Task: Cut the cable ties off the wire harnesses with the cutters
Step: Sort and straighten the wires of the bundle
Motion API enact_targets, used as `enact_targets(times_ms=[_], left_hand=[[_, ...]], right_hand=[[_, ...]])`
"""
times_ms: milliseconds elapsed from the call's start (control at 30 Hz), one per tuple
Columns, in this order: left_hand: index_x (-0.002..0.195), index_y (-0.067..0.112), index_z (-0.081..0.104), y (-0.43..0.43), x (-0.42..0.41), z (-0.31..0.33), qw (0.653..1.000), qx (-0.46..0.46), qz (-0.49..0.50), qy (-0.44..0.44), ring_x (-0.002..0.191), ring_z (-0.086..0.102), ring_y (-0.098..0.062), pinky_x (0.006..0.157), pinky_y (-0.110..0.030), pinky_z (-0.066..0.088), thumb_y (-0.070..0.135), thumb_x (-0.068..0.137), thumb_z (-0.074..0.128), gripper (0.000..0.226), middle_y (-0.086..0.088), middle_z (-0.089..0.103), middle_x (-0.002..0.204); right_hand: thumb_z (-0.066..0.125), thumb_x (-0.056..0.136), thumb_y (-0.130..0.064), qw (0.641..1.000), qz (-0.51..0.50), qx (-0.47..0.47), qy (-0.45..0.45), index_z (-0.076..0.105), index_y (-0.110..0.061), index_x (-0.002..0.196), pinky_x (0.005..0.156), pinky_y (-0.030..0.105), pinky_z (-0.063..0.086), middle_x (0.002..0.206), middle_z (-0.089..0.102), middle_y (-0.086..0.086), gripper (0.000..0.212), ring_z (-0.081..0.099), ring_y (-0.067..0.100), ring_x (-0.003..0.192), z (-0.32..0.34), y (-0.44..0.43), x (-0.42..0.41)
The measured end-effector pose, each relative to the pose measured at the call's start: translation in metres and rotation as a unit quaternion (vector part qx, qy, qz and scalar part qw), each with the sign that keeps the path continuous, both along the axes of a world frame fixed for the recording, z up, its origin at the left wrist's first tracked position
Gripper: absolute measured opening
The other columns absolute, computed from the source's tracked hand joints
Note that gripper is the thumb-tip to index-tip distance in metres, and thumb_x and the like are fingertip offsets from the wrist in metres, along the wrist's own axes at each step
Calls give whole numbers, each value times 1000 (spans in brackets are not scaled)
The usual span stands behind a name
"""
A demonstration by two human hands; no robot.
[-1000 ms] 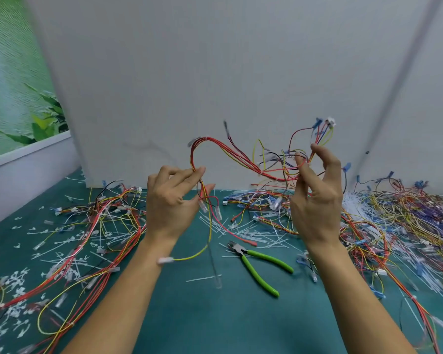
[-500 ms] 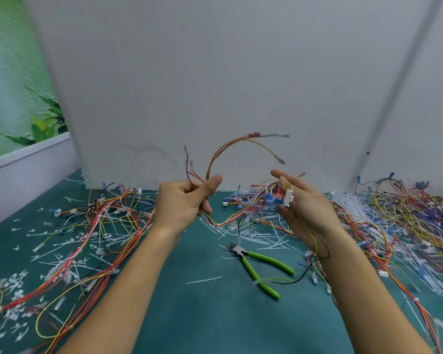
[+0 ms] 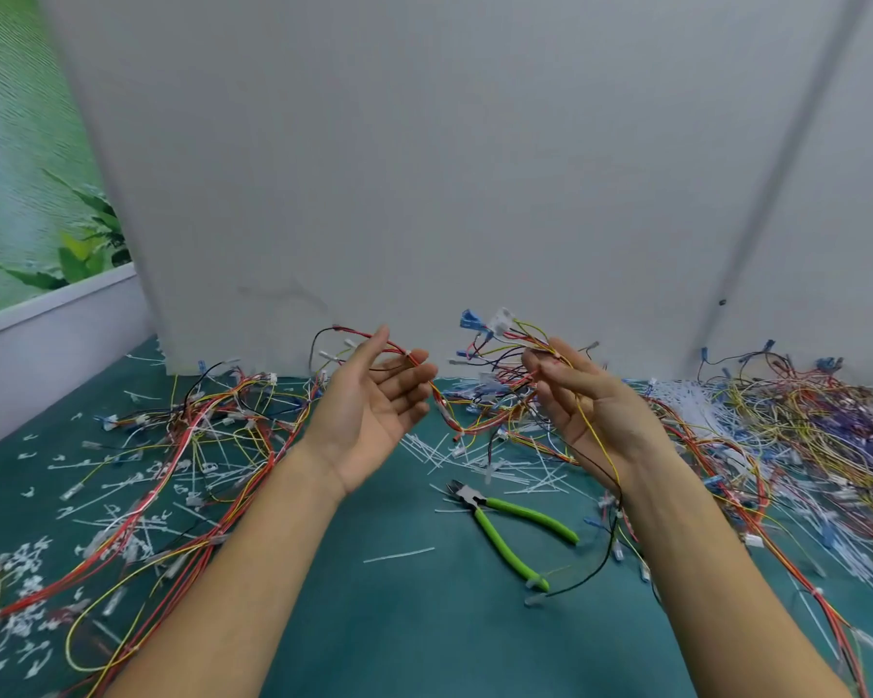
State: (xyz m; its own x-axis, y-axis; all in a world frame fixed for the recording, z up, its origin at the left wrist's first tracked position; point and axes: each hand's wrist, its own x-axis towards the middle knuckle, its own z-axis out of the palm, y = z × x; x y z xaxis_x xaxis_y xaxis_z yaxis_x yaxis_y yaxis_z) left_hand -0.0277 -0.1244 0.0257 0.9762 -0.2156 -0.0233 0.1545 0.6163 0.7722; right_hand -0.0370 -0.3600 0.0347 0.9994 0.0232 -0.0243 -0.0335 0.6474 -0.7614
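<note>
Harness (image 3: 467, 428): slung between both hands
Left hand (image 3: 374, 410): palm up, fingers loose, wires draped across
Right hand (image 3: 595, 415): fingertips pinching wires
Cutters (image 3: 510, 526): lying untouched below

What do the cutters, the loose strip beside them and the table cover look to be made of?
Cutters: dull grey metal head, handles in smooth lime-green sleeves, probably plastic or rubber. Loose strip: thin, straight, whitish, translucent, likely nylon tie offcut. Table cover: matte teal with no glare, maybe cloth or a mat; texture too fine to tell.
</note>
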Motion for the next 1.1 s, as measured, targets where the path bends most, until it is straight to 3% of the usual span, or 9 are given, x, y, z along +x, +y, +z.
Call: enact_targets(times_ms=[167, 300, 467, 633, 700, 800, 933, 1033, 1100], left_hand=[[102, 8, 70, 1, 3, -2, 997, 52, 47, -45, 77, 70, -20, 66, -26, 56, 47, 92, 60, 41, -16, 76, 94], [110, 6, 68, -1, 3, -6, 979, 165, 84, -81, 89, 70, -22, 76, -30, 52, 35, 101, 54, 33, -18, 77, 103], [113, 13, 71, -8, 0, -12, 919, 338, 119, -166, 104, 71, -19, 82, -30, 53, 10, 98, 61, 19, -3, 78, 107], [124, 21, 67, -4, 2, -17, 869, 437, 104, -207, 107, 64, -8, 96, -25, 50, -7, 93, 51, 44, 4, 72, 122], [131, 20, 65, 1, 5, -19, 839, 491, 99, -213, 113, 60, 2, 99, -17, 47, -6, 91, 52, 49, 10, 68, 125], [136, 17, 60, 8, 10, -20, 838, 503, 98, -190, 108, 58, -2, 97, -26, 46, -8, 92, 47, 52, 6, 64, 131], [134, 18, 54, 13, 18, -18, 881, 434, 119, -148, 91, 60, -1, 87, -29, 50, -1, 98, 48, 41, 4, 62, 131], [136, 17, 49, 18, 22, -17, 912, 357, 165, -113, 100, 62, -6, 73, -26, 51, 14, 101, 58, 36, 0, 63, 130], [143, 12, 44, 23, 24, -17, 922, 319, 198, -99, 106, 62, -12, 74, -28, 51, 18, 102, 59, 44, 0, 60, 135]], right_hand=[[57, 94, 3, 1000, 9, -22, 7, 62, -12, 124, 49, 21, 53, 94, 75, 10, 34, 71, 14, 65, -1, -2, 2], [50, 94, 10, 997, -9, -77, -16, 62, -11, 125, 50, 20, 52, 74, 71, 4, 39, 66, 13, 57, -4, 0, 4], [44, 96, 6, 990, -23, -135, -45, 68, -7, 117, 55, 26, 57, 76, 69, 5, 35, 67, 11, 63, -4, 6, 1], [37, 93, -8, 994, -21, -92, -51, 64, 1, 107, 56, 29, 56, 73, 62, 12, 32, 69, 32, 73, -1, 3, -1], [49, 100, -18, 983, -36, -171, -56, 67, -2, 102, 53, 31, 54, 71, 62, 12, 25, 66, 28, 63, -2, 1, 0], [66, 99, -20, 910, -73, -400, -82, 74, -17, 96, 53, 25, 45, 70, 63, 1, 9, 56, 13, 54, -11, -3, 0], [64, 100, -24, 821, -62, -552, -134, 65, -31, 112, 54, 26, 37, 67, 53, 0, 13, 43, 11, 51, -20, -3, 1], [62, 101, -30, 744, -50, -649, -148, 50, -35, 124, 61, 31, 45, 67, 60, 3, 26, 51, 13, 54, -20, -4, 0], [61, 101, -29, 691, -64, -706, -139, 55, -31, 128, 73, 34, 53, 80, 71, 2, 28, 64, 16, 68, -19, -7, 0]])
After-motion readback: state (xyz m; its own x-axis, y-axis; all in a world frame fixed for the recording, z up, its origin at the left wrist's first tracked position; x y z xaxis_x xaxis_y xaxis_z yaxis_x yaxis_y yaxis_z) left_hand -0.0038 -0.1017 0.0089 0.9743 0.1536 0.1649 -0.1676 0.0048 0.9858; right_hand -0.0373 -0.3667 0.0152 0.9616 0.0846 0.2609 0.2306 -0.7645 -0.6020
